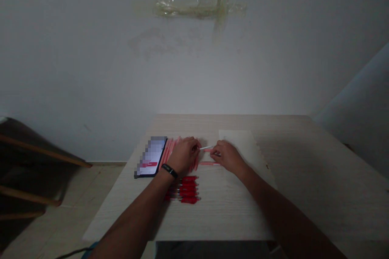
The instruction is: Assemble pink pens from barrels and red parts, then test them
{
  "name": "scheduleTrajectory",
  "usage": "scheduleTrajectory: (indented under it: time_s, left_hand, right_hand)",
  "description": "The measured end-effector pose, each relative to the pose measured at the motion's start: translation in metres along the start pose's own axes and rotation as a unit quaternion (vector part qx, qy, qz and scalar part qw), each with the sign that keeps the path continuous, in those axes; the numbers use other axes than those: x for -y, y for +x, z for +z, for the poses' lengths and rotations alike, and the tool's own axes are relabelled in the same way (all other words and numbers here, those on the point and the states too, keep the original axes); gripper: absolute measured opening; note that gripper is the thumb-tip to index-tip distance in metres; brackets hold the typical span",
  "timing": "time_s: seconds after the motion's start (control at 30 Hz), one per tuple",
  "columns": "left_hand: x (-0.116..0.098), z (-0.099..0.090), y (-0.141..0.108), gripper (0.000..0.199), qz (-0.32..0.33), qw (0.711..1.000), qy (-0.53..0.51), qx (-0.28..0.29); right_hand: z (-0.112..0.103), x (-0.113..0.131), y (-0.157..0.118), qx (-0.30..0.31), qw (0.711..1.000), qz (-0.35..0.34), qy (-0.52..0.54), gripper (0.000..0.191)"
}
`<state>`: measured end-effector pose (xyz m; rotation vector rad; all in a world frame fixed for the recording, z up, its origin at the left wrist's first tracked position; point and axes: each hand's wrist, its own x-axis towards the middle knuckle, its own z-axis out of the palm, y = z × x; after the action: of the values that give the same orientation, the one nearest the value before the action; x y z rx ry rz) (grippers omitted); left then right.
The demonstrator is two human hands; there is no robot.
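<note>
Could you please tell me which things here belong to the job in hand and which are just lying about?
Probably in the job:
white stick, at the left fingers
pink sticks, grouped near the hand
red pens, lined up close by

Apparently just lying about:
phone
paper, role uncertain
wall tape

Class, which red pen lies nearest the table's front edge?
The red pen lowest in the picture; the other red pens all lie farther back, towards the wall.
</note>
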<state>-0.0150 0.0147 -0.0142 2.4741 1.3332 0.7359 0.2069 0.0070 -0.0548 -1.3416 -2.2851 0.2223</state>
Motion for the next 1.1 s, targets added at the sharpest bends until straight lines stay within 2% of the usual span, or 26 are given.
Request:
scheduleTrajectory:
  time_s: [0.17, 0.43, 0.7, 1.1]
  left_hand:
    - [0.001, 0.000, -0.001, 0.010, -0.003, 1.000, -0.003, 0.002]
    - [0.002, 0.003, -0.001, 0.009, -0.007, 1.000, 0.011, 0.005]
    - [0.004, 0.008, 0.000, 0.014, -0.019, 0.999, 0.013, 0.030]
    - [-0.002, 0.003, 0.000, 0.015, 0.011, 0.999, 0.006, 0.040]
  right_hand:
    - [-0.005, 0.000, 0.000, -0.012, 1.000, -0.014, -0.007, 0.011]
    - [-0.022, -0.016, -0.005, -0.079, 0.994, -0.011, 0.072, 0.008]
    - [-0.021, -0.012, -0.005, -0.082, 0.993, -0.021, 0.084, 0.010]
    - [-0.019, -0.010, -0.005, -0.081, 0.992, -0.046, 0.087, 0.007]
